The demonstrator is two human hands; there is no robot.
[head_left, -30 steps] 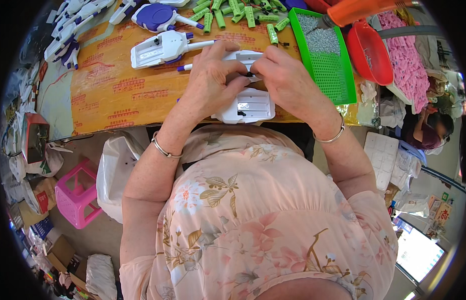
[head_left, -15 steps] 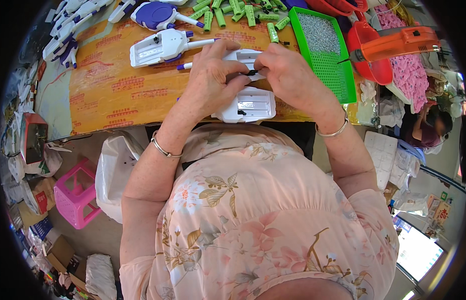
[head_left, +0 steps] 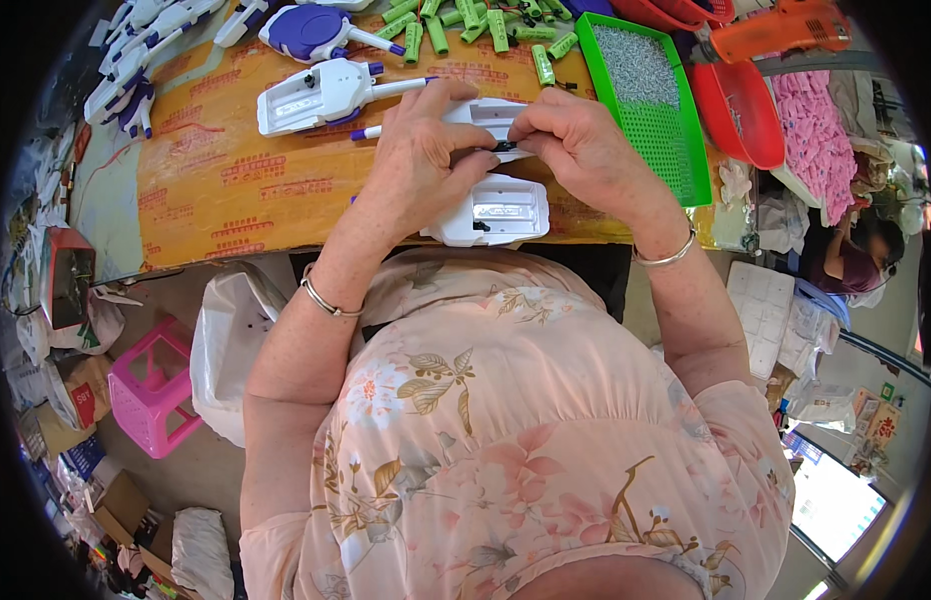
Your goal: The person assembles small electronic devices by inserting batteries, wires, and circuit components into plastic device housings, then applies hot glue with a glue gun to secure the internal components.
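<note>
Both hands work over a white plastic device housing (head_left: pixel 491 115) that lies on the table with its hollow side up. My left hand (head_left: pixel 426 150) rests across its left part, thumb and fingers closed at a small black part (head_left: pixel 503 147). From the right, my right hand (head_left: pixel 576 145) pinches the same black part, thumb against forefinger. Just nearer to me lies a second white housing (head_left: pixel 496 212) with a black piece in its corner. Farther left sits another open housing (head_left: pixel 316 97) with a handle. My fingers partly hide the middle housing.
Green cylindrical batteries (head_left: pixel 501 30) lie at the back. A green tray (head_left: pixel 646 110) of small metal screws stands to the right, beside red bins (head_left: pixel 741 115) and a hanging orange power screwdriver (head_left: pixel 776 32). White and purple devices (head_left: pixel 306 32) fill the back left. A person (head_left: pixel 866 245) sits far right.
The orange screwdriver has swung up and away from the green tray. Both hands stay at the black part, with only slight finger shifts.
</note>
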